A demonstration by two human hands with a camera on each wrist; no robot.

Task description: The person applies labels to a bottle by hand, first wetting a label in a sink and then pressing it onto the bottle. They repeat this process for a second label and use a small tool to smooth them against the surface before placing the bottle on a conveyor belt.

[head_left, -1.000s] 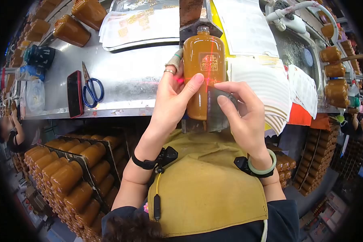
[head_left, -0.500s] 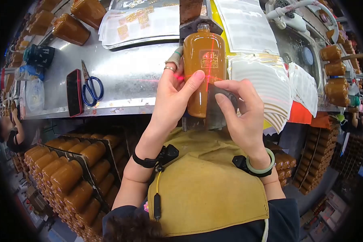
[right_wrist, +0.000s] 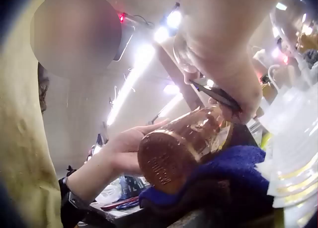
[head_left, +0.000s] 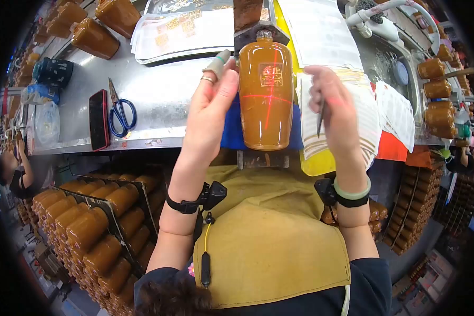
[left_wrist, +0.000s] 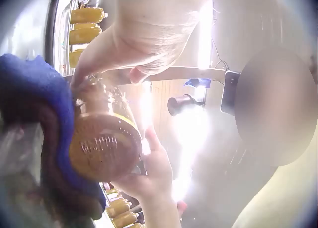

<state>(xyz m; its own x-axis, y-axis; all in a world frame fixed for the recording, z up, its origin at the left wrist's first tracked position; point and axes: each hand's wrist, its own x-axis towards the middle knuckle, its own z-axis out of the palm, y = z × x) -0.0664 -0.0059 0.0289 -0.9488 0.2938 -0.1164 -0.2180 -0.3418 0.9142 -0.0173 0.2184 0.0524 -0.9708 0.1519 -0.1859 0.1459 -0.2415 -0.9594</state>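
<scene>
An amber-brown bottle (head_left: 266, 118) lies on a blue cloth (head_left: 231, 126), its neck towards the far side. A gold square emblem (head_left: 272, 76) sits on its upper face, and red laser lines cross below it. My left hand (head_left: 208, 108) is at the bottle's left side with fingers extended and a cover on one fingertip; it holds nothing. To the right of the bottle, over the white sheets, my right hand (head_left: 336, 108) pinches a thin dark flat piece (right_wrist: 217, 95), seen edge-on in the head view.
Stacked white sheets (head_left: 342, 105) lie on the right, beside a sink (head_left: 387, 58). A tray (head_left: 195, 52) with decal sheets stands at the back left. Scissors (head_left: 122, 116) and a phone (head_left: 98, 120) lie on the metal table. Racked bottles (head_left: 84, 231) stand below left.
Both hands have come away from the bottle, the left moving left and the right moving right with the dark piece. The bottle's lower front and the blue cloth are now uncovered.
</scene>
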